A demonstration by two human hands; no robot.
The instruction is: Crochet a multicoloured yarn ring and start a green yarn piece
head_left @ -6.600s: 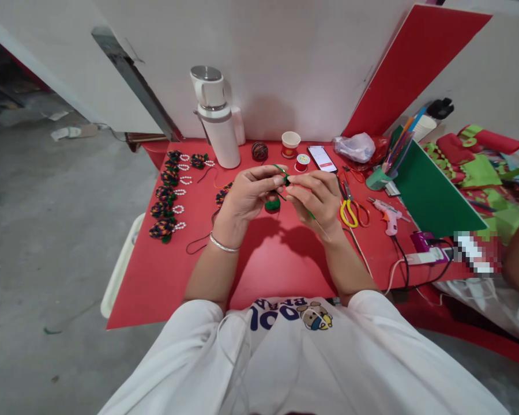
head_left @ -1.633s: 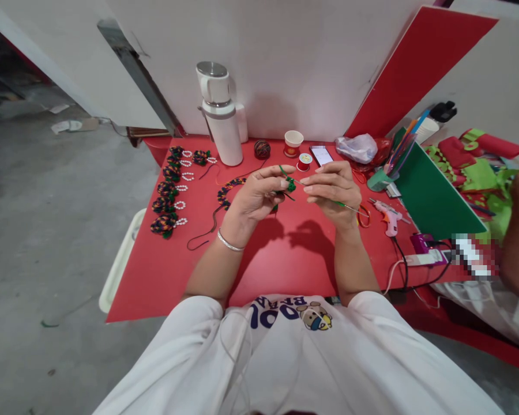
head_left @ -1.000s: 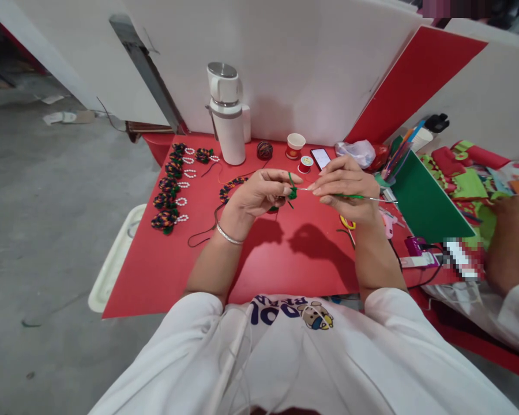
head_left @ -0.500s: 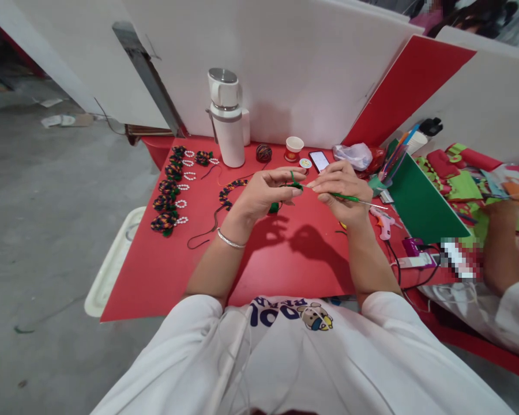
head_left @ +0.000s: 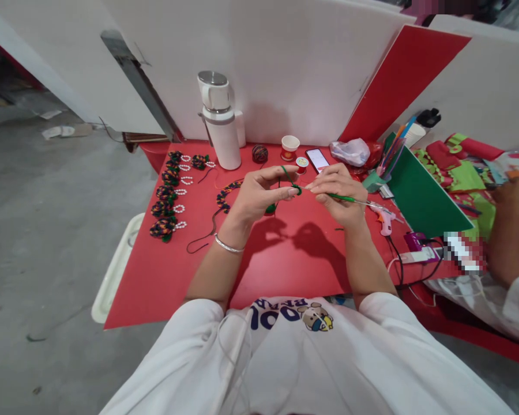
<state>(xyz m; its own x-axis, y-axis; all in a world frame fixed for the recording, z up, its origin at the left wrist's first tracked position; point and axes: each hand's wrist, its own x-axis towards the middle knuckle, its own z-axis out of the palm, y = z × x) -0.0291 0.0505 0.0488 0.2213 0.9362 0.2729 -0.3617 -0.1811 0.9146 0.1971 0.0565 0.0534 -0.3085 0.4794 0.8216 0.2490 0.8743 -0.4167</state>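
My left hand [head_left: 259, 195] pinches a small green crochet piece [head_left: 297, 189] between thumb and fingers, with green yarn [head_left: 286, 172] running over its raised index finger. Closed around a crochet hook [head_left: 342, 197] with a green handle is my right hand [head_left: 338, 190]; the hook's tip points left at the green piece. Below my left hand a green yarn ball [head_left: 270, 208] shows in part. To the left of that hand lies a curved multicoloured crocheted strip [head_left: 227, 195] with a dark yarn tail.
Several multicoloured yarn pieces with bead loops [head_left: 163, 208] line the red table's [head_left: 155, 282] left side. A white thermos [head_left: 224, 138], dark yarn ball [head_left: 260, 153], paper cup [head_left: 289, 148] and phone [head_left: 317, 160] stand behind. Right are a pink glue gun [head_left: 385, 220], a green divider [head_left: 428, 199] and a co-worker's arm [head_left: 508, 230].
The green piece has turned into clearer view at my left fingertips, and the yarn over the index finger now slants towards it. Both hands stay close together; the whole view has shifted slightly.
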